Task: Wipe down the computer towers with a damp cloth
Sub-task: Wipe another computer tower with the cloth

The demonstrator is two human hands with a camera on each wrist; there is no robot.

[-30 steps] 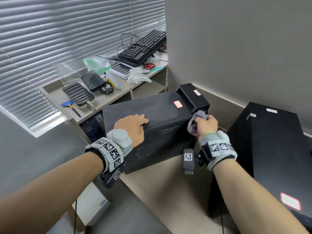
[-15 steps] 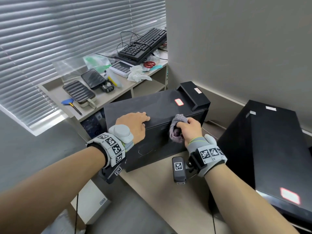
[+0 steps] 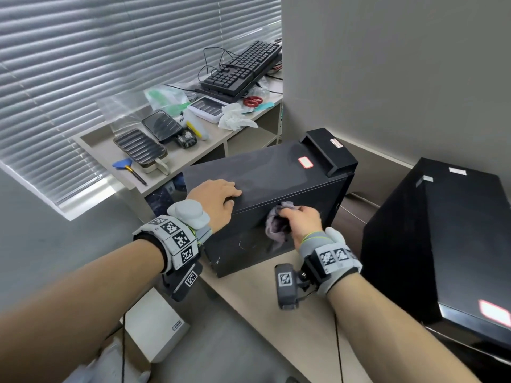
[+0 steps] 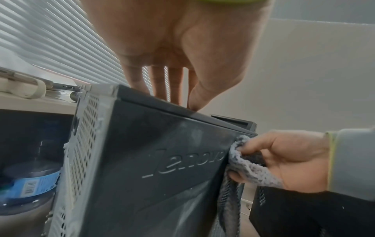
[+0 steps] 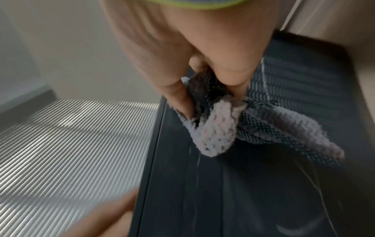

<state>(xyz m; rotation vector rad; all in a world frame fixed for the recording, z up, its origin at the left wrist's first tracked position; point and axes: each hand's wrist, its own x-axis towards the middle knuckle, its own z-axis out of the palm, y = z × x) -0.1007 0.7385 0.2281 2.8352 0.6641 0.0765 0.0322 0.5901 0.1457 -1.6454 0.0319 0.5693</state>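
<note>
**Wiping the side of the black computer**

My right hand [image 3: 302, 221] has moved since a moment ago. It was near the front end of the computer [image 3: 265, 172]. Now it is further back along the side, closer to my left hand [image 3: 214, 199]. The cloth [image 3: 275, 228] came along with it. My left hand has stayed in the same spot on top.

The computer stands on a light brown floor [image 3: 276, 313]. A second black computer [image 3: 442, 244] stands near it on my right. Behind them is a grey wall [image 3: 387, 78]. On my left is a shelf [image 3: 177, 161] under window blinds [image 3: 110, 64]. A keyboard [image 3: 240, 70], red scissors [image 3: 253, 101] and a crumpled white tissue [image 3: 235, 117] lie on the shelf.

My left hand lies flat on top of the computer, with the fingers straight and the thumb at the top edge. My right hand is curled around the bunched grey cloth and presses it against the side of the computer. Part of the cloth hangs down below my fingers [image 4: 261, 141].
</note>
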